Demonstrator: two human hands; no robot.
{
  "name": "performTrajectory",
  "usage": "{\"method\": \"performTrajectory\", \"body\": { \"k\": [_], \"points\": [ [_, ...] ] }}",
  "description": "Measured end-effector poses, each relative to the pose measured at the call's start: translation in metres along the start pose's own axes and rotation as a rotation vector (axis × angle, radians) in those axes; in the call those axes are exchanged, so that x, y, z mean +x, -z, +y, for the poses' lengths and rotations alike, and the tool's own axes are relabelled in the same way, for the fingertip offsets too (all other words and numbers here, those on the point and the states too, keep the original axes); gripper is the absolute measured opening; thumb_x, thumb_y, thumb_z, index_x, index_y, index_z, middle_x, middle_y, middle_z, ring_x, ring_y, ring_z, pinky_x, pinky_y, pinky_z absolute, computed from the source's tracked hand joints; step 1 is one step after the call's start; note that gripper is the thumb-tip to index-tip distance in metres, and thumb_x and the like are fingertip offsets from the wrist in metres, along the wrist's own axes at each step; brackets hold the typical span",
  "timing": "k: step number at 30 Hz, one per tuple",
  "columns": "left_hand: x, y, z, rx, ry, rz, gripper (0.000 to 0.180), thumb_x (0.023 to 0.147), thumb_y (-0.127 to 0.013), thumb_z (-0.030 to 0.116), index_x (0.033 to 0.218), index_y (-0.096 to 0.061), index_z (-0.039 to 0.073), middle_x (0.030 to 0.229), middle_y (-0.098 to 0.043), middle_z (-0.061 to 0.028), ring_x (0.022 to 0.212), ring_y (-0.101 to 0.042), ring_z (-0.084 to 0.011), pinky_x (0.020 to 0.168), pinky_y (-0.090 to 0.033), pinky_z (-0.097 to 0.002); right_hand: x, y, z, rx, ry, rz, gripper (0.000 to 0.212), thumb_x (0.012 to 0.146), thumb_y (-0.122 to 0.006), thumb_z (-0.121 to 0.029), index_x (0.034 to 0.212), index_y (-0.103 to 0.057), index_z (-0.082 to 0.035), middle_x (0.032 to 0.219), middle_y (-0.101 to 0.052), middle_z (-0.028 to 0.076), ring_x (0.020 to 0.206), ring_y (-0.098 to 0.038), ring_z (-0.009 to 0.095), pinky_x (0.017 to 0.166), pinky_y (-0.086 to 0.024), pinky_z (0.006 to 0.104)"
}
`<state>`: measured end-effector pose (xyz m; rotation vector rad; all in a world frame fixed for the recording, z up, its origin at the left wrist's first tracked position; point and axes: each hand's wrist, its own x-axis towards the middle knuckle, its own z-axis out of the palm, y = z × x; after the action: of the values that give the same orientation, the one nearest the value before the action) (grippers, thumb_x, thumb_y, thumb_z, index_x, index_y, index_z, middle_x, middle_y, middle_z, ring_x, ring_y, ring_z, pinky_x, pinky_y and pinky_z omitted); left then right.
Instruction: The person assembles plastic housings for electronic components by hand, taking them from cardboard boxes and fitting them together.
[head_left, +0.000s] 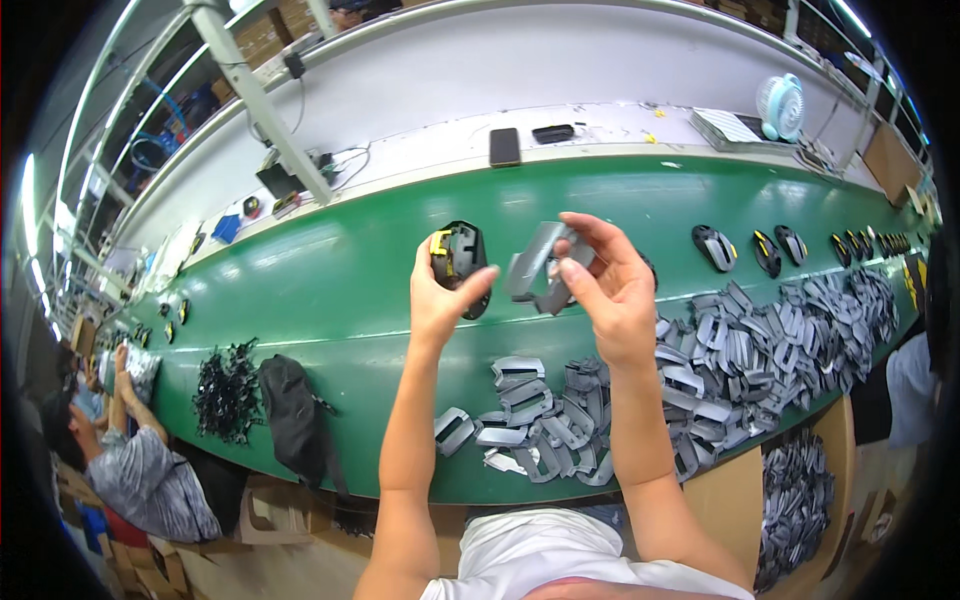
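Note:
My left hand (pixel 436 306) is closed around a black computer mouse body (pixel 468 262) with yellow parts on its left side, holding it over the green table. Across from it, my right hand (pixel 622 296) grips a grey plastic mouse cover (pixel 536 262) with an oval opening, between thumb and fingers. A small gap separates the cover from the mouse body. Below the hands, a loose pile of grey covers (pixel 545 425) lies near the table's front edge, and a larger heap of them (pixel 760 355) spreads to the right of my right forearm.
Several mice (pixel 714 248) stand along the green table (pixel 340 270) on the right. At the left lie a heap of small black parts (pixel 228 392) and a black bag (pixel 292 415). A phone (pixel 505 147) and a fan (pixel 780 106) occupy the back shelf. Another person (pixel 150 470) sits at far left.

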<state>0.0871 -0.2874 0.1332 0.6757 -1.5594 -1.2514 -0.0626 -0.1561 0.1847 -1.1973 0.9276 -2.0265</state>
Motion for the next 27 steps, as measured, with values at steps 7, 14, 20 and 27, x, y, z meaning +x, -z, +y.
{"method": "performTrajectory", "body": {
  "k": [7, 14, 20, 27],
  "points": [
    [-0.025, -0.035, 0.032, 0.446, -0.288, -0.157, 0.096, 0.054, -0.085, 0.021, 0.131, -0.032, -0.002, 0.115, -0.049, -0.018, 0.103, -0.053, -0.026, 0.086, -0.045, -0.0343, 0.003, -0.002, 0.01, -0.049, -0.04, -0.007, 0.037, 0.081, -0.059, 0.004, 0.118, -0.052, 0.002, 0.097, -0.06, 0.007, 0.086, -0.057, 0.01, 0.077, -0.049, 0.023],
    [-0.025, -0.02, 0.039, -0.165, -0.146, -0.395, 0.066, 0.078, -0.067, 0.018, 0.131, -0.034, -0.001, 0.113, -0.049, -0.0121, 0.1, -0.051, -0.0179, 0.087, -0.041, -0.0281, 0.002, -0.006, 0.016, -0.389, 0.078, -0.072, 0.036, 0.077, -0.063, 0.0, 0.112, -0.06, -0.004, 0.106, -0.06, 0.006, 0.085, -0.059, 0.014, 0.073, -0.048, 0.0244],
    [-0.034, -0.027, 0.038, -0.284, -0.104, -0.153, 0.028, 0.089, -0.057, 0.018, 0.109, -0.05, -0.001, 0.095, -0.056, -0.0049, 0.083, -0.05, -0.008, 0.071, -0.042, -0.0217, -0.001, -0.01, 0.021, -0.397, 0.004, -0.073, 0.041, 0.082, -0.064, -0.008, 0.12, -0.052, 0.0, 0.107, -0.06, 0.007, 0.092, -0.057, 0.012, 0.077, -0.047, 0.0247],
    [-0.037, -0.033, 0.038, -0.091, -0.255, 0.021, 0.024, 0.087, -0.06, 0.019, 0.093, -0.054, -0.003, 0.079, -0.058, -0.0048, 0.07, -0.052, -0.0081, 0.064, -0.042, -0.0204, -0.002, -0.012, 0.027, -0.091, -0.21, -0.101, 0.03, 0.082, -0.067, -0.013, 0.106, -0.059, 0.005, 0.092, -0.064, 0.007, 0.084, -0.06, 0.011, 0.075, -0.049, 0.0237]
  ]
}}
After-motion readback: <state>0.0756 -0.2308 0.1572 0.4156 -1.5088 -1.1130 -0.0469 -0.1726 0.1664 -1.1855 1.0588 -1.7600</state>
